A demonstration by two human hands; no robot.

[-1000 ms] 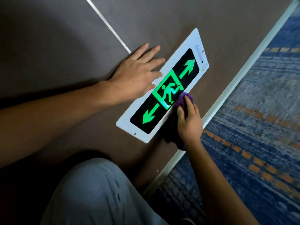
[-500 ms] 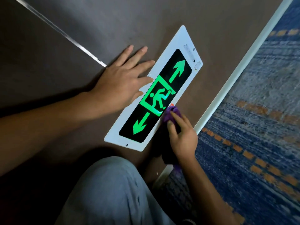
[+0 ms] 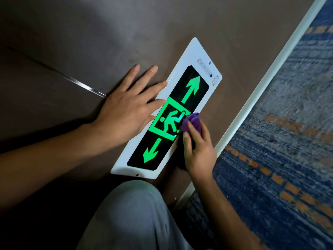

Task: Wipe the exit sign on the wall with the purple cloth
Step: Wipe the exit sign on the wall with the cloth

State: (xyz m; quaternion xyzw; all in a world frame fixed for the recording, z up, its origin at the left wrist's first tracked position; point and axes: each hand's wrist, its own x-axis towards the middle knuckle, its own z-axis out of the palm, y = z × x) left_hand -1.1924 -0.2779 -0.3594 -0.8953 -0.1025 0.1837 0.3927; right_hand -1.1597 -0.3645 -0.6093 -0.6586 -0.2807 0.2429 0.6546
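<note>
Purple cloth (image 3: 192, 122), clutched in right hand (image 3: 199, 150), presses the exit sign (image 3: 189, 56) beside its running-figure pictogram (image 3: 170, 123); left hand (image 3: 126, 112) lies flat, fingers spread, on the sign's opposite edge.

Wall (image 3: 75, 37), brown, matte: bears one exit sign (image 3: 187, 69) (white frame, lit green), mounted flat; apparently a thin metal seam strip (image 3: 84, 86).

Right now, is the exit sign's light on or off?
On. The exit sign has two arrows and a running figure glowing bright green against its black panel, and a green tint falls on the right hand holding the purple cloth.
</note>
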